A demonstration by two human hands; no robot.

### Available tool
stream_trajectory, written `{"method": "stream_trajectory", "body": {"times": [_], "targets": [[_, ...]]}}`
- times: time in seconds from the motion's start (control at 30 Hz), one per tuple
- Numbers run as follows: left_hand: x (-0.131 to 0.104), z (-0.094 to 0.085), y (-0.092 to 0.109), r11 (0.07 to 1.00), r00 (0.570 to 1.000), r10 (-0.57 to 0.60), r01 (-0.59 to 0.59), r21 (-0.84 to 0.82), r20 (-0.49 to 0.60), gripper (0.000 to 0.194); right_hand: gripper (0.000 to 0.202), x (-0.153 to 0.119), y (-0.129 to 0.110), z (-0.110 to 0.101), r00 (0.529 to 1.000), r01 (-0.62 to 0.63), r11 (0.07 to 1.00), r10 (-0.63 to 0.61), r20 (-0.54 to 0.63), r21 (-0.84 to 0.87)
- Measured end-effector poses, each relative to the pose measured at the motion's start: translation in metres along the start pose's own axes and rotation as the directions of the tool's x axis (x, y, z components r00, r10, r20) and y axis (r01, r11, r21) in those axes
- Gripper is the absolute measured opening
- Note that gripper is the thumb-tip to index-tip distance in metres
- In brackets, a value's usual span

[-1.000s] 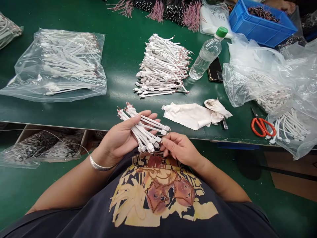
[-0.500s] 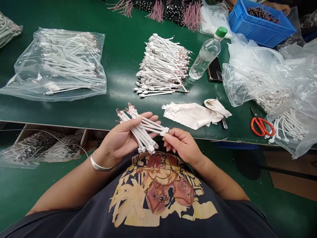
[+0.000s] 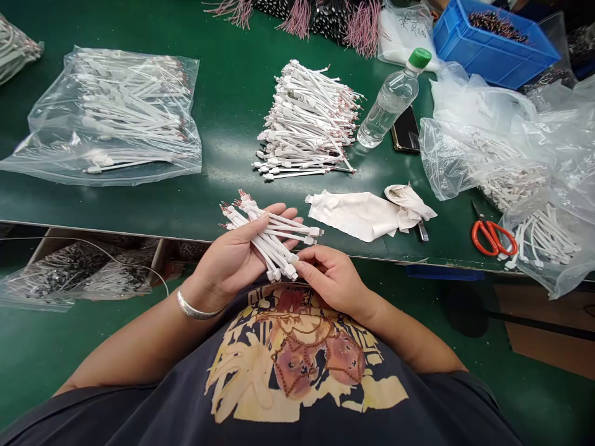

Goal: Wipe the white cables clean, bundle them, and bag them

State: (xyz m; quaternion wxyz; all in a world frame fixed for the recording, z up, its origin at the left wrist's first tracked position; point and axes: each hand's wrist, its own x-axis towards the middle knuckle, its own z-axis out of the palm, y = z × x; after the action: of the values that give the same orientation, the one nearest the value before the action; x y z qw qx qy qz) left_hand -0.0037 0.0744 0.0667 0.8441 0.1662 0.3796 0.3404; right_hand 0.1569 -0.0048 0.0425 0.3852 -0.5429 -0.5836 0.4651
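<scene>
A bundle of short white cables (image 3: 272, 244) lies across the palm of my left hand (image 3: 232, 257), its thumb pressed over them. Bare reddish wire ends stick out at the upper left; white plugs with metal tips point to the lower right. My right hand (image 3: 337, 279) is closed at the lower plug ends, thumb and forefinger pinching one cable of the bundle by its plug. Its other fingers are curled under. Beyond my hands, a large pile of similar white cables (image 3: 311, 121) rests on the green table (image 3: 232, 80).
A clear bag of cables (image 3: 134, 118) lies left. Right of the pile are a water bottle (image 3: 388, 105), a phone (image 3: 405, 131), a pale cloth (image 3: 353, 214), red-handled scissors (image 3: 493, 236) and plastic bags of cables (image 3: 511, 155). A blue bin (image 3: 497, 56) stands behind.
My right hand has moved slightly left and down, from a plug on the upper group of cables to one on the lower group. My left hand still holds the bundle.
</scene>
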Motion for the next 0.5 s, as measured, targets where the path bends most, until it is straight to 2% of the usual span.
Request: {"method": "stream_trajectory", "body": {"times": [0.1,0.3,0.37,0.5], "targets": [[0.0001,0.0012,-0.0008,1.0,1.0,-0.006,0.006,-0.007,-0.011,0.026,0.021,0.0007,-0.0013,-0.0016,0.999,0.039,0.996,-0.04,-0.013,-0.075],[0.0011,0.0015,-0.0013,1.0,1.0,-0.017,0.017,-0.013,-0.014,0.027,0.018,-0.001,-0.0028,-0.0044,0.986,0.141,0.983,-0.151,-0.076,-0.121],[0.0008,0.0021,-0.0017,1.0,1.0,-0.02,0.02,-0.017,-0.012,0.027,0.018,-0.0015,-0.0014,-0.0051,0.985,0.118,0.985,-0.132,-0.11,-0.126],[0.0003,0.0034,-0.0022,0.999,0.999,-0.033,0.033,-0.021,0.0,0.027,0.024,-0.0015,0.003,-0.0056,0.987,-0.018,0.998,0.008,-0.162,-0.06]]}}
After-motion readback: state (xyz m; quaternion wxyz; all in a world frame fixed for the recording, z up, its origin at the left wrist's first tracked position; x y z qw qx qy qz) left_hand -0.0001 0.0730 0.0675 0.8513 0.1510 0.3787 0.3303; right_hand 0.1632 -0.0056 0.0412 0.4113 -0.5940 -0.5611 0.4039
